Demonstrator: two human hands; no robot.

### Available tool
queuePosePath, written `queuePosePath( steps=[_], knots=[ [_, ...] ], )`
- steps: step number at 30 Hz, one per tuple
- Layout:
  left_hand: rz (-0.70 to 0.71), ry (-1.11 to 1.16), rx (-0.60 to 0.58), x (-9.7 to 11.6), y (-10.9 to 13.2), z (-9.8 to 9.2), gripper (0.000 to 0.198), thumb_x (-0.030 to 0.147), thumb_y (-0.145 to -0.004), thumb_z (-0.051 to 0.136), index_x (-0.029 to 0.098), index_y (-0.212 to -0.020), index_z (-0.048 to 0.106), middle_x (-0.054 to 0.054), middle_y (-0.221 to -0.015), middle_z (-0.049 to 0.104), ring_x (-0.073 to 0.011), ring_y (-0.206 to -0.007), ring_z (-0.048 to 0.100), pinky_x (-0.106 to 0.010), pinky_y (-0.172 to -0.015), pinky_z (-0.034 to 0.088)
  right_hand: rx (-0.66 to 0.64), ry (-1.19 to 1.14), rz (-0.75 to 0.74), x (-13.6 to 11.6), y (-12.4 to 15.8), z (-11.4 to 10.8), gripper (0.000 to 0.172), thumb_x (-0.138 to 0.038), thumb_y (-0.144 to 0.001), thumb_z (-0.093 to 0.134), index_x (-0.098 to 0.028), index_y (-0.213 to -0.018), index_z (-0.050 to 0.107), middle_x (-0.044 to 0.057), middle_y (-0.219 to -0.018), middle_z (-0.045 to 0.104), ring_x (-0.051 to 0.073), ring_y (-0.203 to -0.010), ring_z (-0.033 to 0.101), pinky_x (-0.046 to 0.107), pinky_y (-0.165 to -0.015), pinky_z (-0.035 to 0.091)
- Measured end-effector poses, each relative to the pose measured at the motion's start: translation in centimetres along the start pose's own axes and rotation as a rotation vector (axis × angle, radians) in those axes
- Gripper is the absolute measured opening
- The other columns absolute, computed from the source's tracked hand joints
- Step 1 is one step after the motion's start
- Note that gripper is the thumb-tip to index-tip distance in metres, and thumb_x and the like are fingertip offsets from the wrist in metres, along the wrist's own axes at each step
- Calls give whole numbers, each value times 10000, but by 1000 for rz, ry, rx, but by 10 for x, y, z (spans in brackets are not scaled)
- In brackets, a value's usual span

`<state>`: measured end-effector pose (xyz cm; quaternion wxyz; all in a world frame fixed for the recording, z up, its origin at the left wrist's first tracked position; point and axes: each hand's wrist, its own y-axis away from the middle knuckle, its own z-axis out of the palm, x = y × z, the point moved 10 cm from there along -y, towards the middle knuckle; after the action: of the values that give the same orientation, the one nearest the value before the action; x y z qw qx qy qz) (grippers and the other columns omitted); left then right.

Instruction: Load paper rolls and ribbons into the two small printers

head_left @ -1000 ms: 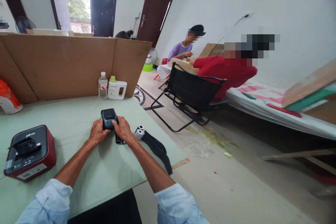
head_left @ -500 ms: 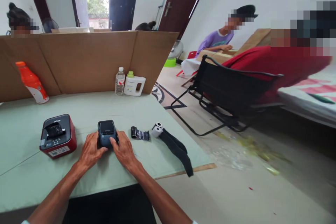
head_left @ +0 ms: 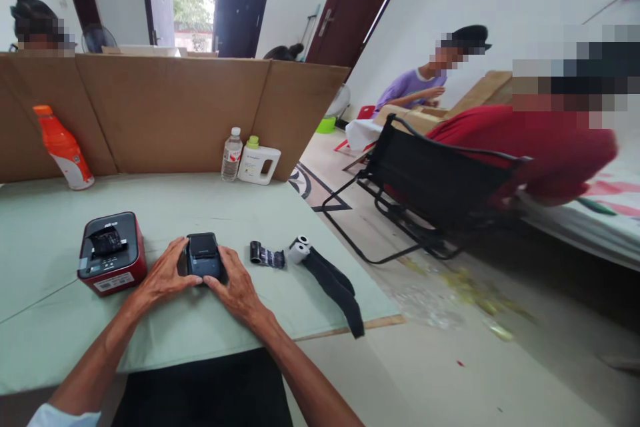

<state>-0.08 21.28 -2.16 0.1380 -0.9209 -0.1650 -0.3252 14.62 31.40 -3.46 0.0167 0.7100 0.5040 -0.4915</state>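
A small dark portable printer (head_left: 203,263) lies on the pale green tabletop in front of me. Round its left side curls my left hand (head_left: 167,273), the thumb along the near edge. My right hand (head_left: 238,285) grips the opposite side, its thumb tip at the near edge close to the left one. To the left stands a red and black box-shaped printer (head_left: 113,250) with a glossy black strip lying on top. On the right are a small black roll (head_left: 267,255) with a loose tail and two white-cored rolls (head_left: 299,250) trailing long black strips (head_left: 335,290).
A cardboard screen (head_left: 175,117) stands along the back of the table. Before it are an orange bottle (head_left: 64,150), a clear water bottle (head_left: 232,155) and a white jug (head_left: 257,163). Right of the table, a person in red sits on a black folding chair (head_left: 430,180); others are farther off.
My right thumb has slid from the printer's top to its near edge. The left fingers have shifted slightly along its side. The view has turned a little.
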Motion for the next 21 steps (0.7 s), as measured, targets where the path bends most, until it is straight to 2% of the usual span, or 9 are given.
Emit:
queuePosePath(
  steps=[5, 13, 21],
  knots=[
    [44, 12, -52, 0, -5, 0, 972, 518, -785, 796, 168, -1583, 364, -221, -1672, 338, -385, -1557, 320, -578, -1269, 282, 11, 17, -47, 1, 2, 4, 734, -324, -947, 681, -214, -1595, 355, 182, -1494, 505, 324, -1406, 505, 527, -1174, 469],
    [93, 29, -97, 2, -13, 0, 1010, 503, -780, 811, 176, -1606, 329, -225, -1681, 315, -382, -1564, 301, -596, -1272, 255, 28, 33, -85, -4, 3, 2, 723, -318, -947, 681, -210, -1588, 364, 190, -1466, 517, 331, -1384, 521, 536, -1150, 492],
    [129, 73, -115, 3, -20, 0, 1037, 507, -740, 847, 176, -1594, 360, -228, -1671, 330, -401, -1552, 321, -603, -1264, 274, 10, 8, -96, -2, -12, -4, 697, -375, -934, 704, -220, -1550, 417, 164, -1338, 557, 304, -1246, 611, 489, -1062, 564]
  ],
)
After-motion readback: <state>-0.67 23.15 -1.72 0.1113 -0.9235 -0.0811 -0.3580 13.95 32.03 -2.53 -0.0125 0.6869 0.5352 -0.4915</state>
